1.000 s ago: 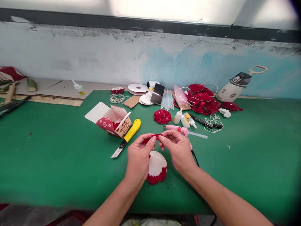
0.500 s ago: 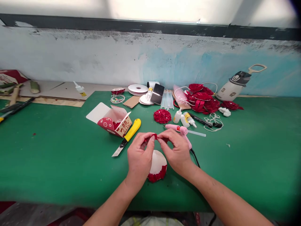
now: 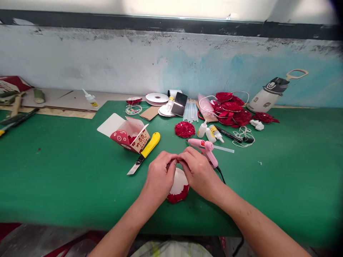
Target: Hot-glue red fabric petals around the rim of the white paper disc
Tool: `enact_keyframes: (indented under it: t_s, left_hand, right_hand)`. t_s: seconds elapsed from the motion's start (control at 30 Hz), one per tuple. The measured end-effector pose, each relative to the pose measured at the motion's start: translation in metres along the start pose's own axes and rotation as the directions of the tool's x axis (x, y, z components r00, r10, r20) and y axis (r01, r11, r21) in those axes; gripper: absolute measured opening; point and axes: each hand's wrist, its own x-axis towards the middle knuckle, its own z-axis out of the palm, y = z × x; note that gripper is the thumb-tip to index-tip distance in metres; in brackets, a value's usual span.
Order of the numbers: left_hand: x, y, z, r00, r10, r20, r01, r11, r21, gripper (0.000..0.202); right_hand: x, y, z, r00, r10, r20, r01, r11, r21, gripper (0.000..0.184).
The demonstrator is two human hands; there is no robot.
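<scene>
Left hand (image 3: 161,175) and right hand (image 3: 201,172) pinch a mostly hidden bit of red cloth (image 3: 177,160), fingertips meeting, just beyond the white disc (image 3: 179,181) on the table (image 3: 80,192); a loosened fingertip could drop the cloth, a lowered wrist nudge the disc.

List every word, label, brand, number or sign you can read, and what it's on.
"囍", probably, though not sharp: on the box.
Small bottles: label print too small to read.
Flask: markings too small and blurred.
No other text is readable.
</scene>
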Motion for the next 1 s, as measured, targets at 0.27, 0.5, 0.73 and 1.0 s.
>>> enact_keyframes:
  t_s: [0.27,0.5,0.73,1.0]
  left_hand:
    - [0.001,-0.004,-0.009,0.970,-0.067,0.232,0.067,0.998,0.009,0.022]
    - [0.004,-0.011,-0.020,0.919,-0.069,0.388,0.118,0.988,-0.104,0.020]
    - [0.009,-0.018,-0.021,0.868,-0.182,0.462,0.303,0.931,-0.203,0.020]
    - [0.008,-0.011,-0.025,0.879,-0.351,0.323,0.448,0.841,-0.304,0.020]
  right_hand:
    - [-0.005,0.000,-0.005,0.984,0.053,0.172,-0.048,0.998,-0.033,0.020]
    - [-0.006,0.004,-0.013,0.969,0.040,0.246,-0.058,0.996,0.066,0.016]
    - [-0.004,0.012,-0.015,0.969,0.052,0.243,-0.089,0.985,0.145,0.009]
    - [0.000,0.018,-0.016,0.980,0.150,0.134,-0.188,0.919,0.347,0.013]
